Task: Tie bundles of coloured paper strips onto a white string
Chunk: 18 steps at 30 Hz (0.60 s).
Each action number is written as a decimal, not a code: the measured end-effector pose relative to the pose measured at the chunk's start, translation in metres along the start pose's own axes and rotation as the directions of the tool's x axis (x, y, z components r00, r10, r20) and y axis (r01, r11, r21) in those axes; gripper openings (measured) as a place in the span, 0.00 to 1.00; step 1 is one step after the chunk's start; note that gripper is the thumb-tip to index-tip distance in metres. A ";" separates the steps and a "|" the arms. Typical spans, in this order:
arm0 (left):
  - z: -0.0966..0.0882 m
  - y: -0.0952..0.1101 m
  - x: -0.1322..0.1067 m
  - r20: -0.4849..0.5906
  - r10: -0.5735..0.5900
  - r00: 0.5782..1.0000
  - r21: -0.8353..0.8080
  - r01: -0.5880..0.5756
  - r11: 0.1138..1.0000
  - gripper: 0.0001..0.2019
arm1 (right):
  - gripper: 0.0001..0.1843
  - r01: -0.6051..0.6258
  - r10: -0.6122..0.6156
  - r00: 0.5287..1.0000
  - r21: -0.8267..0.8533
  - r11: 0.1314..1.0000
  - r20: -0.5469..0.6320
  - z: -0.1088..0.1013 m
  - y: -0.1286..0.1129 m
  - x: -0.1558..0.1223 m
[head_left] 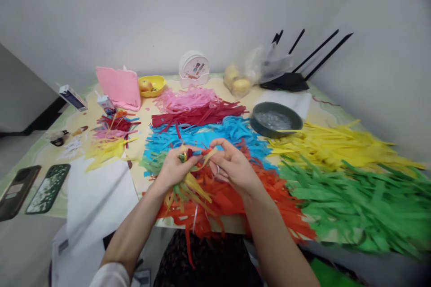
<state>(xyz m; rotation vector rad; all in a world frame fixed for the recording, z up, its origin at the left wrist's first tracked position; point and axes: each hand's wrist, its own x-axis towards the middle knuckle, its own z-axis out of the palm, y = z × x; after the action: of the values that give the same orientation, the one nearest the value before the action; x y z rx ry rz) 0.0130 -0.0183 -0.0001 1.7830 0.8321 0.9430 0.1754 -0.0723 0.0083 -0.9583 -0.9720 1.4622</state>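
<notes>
Both hands are close together above the near middle of the table. My left hand point(177, 166) is closed around a bundle of coloured paper strips point(191, 186), whose yellow and green ends hang below it. Fingers and thumb of my right hand point(232, 166) pinch the tip of a pale yellow strip point(209, 156) beside the bundle's end. A ring shows on that hand. Beneath the hands lie orange-red strips point(276, 193), with blue strips point(232, 130) just behind. Part of the bundle is hidden by my fingers.
Yellow strips point(336, 145) and green strips point(363, 202) spread on the right. A grey-green bowl point(294, 123) stands behind them, near a router point(286, 81). Dark red strips point(198, 114), pink strips point(188, 98) and a pink stand point(117, 87) are farther back. Two phones point(49, 188) lie left.
</notes>
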 end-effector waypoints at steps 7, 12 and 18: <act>0.004 -0.001 -0.002 0.020 -0.014 1.000 0.052 0.013 0.999 0.07 | 0.15 0.116 -0.155 0.982 -0.302 0.946 -0.109 -0.010 -0.009 -0.002; 0.001 0.003 0.003 -0.045 -0.122 0.991 -0.067 0.119 0.991 0.11 | 0.14 0.429 -0.373 0.818 0.031 0.903 -0.437 -0.023 -0.033 -0.014; -0.009 -0.001 0.008 -0.140 -0.255 0.957 -0.377 0.187 0.907 0.15 | 0.09 0.756 -0.625 0.372 -0.167 0.633 -0.686 -0.046 -0.058 -0.034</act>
<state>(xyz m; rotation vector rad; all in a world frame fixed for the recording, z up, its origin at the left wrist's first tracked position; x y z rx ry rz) 0.0083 -0.0074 0.0033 1.2683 0.8931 1.0460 0.2412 -0.0983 0.0487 -0.7103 -0.5207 0.3453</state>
